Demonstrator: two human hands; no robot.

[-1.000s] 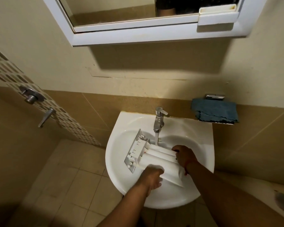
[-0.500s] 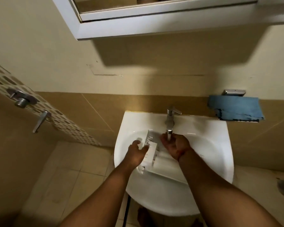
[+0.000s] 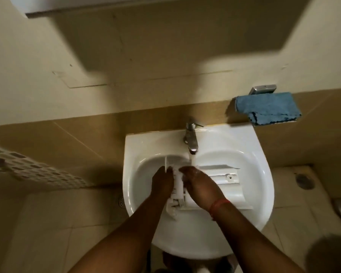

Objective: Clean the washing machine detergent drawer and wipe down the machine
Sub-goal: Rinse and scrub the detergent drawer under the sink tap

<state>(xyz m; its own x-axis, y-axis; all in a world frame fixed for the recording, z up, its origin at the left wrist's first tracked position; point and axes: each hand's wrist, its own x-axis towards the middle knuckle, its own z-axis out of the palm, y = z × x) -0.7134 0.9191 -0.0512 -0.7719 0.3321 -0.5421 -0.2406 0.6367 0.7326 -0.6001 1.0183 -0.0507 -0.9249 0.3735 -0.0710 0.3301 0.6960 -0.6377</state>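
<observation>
You have turned the detergent drawer (image 3: 222,179) so it now lies crosswise in the sink (image 3: 262,174).
Under the tap (image 3: 191,139), your left hand (image 3: 162,183) and right hand (image 3: 202,187) each keep a grip on its front end.

Glossy ceramic sink (image 3: 260,154); shiny metal tap (image 3: 191,136); white plastic drawer (image 3: 224,177); fuzzy blue cloth (image 3: 268,107).

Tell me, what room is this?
Most likely a bathroom: a white sink with a running tap is fixed to a tiled wall, and the tiled floor has a drain.
</observation>
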